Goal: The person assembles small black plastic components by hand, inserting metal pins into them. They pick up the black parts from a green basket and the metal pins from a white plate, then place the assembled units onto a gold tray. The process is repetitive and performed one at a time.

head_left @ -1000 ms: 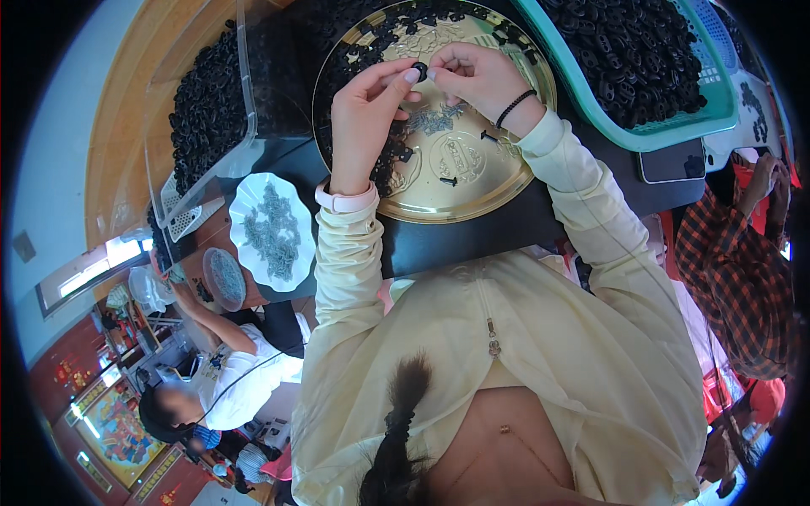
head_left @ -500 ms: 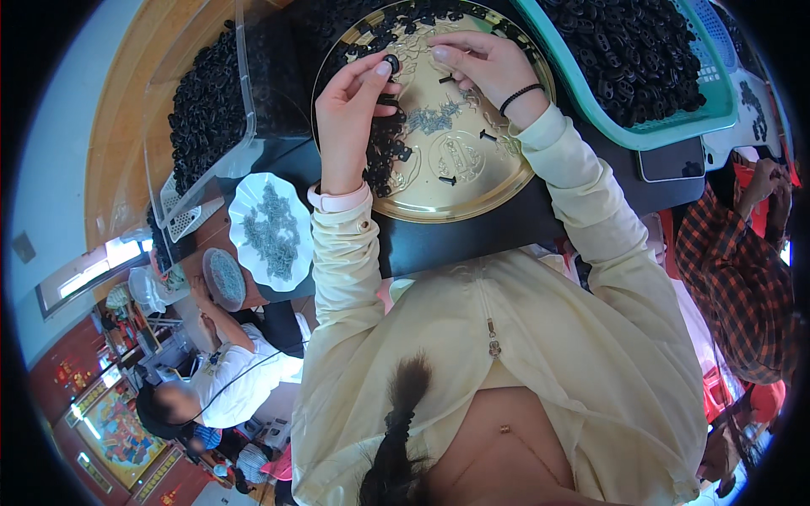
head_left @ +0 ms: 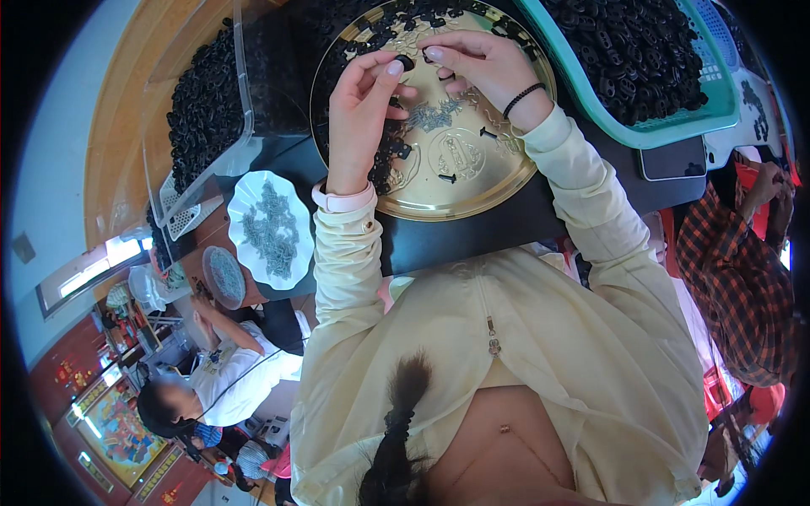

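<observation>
Wears a cream jacket (head_left: 582, 363), with a braid (head_left: 403, 430) across the front. Carries a pink band (head_left: 344, 201) on the left wrist and a bead bracelet (head_left: 523, 98) on the right. Extends both forearms across a black table (head_left: 430, 246) to a round gold tray (head_left: 498, 187). Grasps a round part (head_left: 406, 61), black, between thumb and index finger of the left hand (head_left: 359, 110). Pinches a small piece (head_left: 428, 55), also black, between thumb and index finger of the right hand (head_left: 485, 72). Holds part and piece near each other, not touching, above the far half of the tray. Shows 1 more bit (head_left: 446, 78), black, at the curled fingers of the right hand; cannot tell whether gripped there.

On the tray: grey pins (head_left: 434, 115) in a loose pile near the middle; 2 black pegs (head_left: 447, 178) lying apart; black clips (head_left: 384, 164) crowded along the left side.

Left of the tray: a white bowl (head_left: 240, 223) with more grey pins inside. Right of the tray: a phone (head_left: 672, 160) beside a green basket (head_left: 629, 135) full of black parts. Farther left: a clear bin (head_left: 247, 101), also loaded with black parts.

Beyond the table: 1 person in a white shirt (head_left: 245, 390) at left, 1 in a checked shirt (head_left: 730, 270) at right.
</observation>
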`<state>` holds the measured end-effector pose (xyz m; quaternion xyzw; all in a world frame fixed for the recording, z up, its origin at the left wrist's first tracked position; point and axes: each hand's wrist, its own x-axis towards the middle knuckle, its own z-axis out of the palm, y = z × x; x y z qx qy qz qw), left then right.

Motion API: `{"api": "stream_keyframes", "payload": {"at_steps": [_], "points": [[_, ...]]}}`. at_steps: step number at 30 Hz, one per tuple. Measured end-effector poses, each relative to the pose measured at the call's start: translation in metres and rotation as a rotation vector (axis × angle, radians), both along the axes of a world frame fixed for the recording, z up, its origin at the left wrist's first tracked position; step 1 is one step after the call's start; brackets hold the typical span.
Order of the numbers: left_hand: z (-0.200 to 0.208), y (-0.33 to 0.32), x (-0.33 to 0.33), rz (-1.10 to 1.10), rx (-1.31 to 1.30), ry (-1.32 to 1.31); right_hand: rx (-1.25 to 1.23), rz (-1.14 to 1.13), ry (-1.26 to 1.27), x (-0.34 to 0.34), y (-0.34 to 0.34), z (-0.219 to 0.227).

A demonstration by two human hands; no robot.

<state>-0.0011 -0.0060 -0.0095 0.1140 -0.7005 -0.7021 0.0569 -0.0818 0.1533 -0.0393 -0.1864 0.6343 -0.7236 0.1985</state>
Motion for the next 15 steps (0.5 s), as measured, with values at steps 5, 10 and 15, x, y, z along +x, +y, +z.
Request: {"api": "stream_keyframes", "payload": {"at_steps": [5,10,15], "points": [[0.0005,0.0002,0.0002,0.001,-0.011,-0.005,0.126,0.016,0.019,0.0019,0.0019,0.0072],[-0.0003,0.0005,0.0000,0.026,-0.015,0.009,0.141,0.011,0.000,0.0032,0.0026,0.0101],[-0.0019,0.0006,-0.0003,0.044,-0.042,0.008,0.164,0.010,0.025,0.0029,0.0021,0.0090]]}}
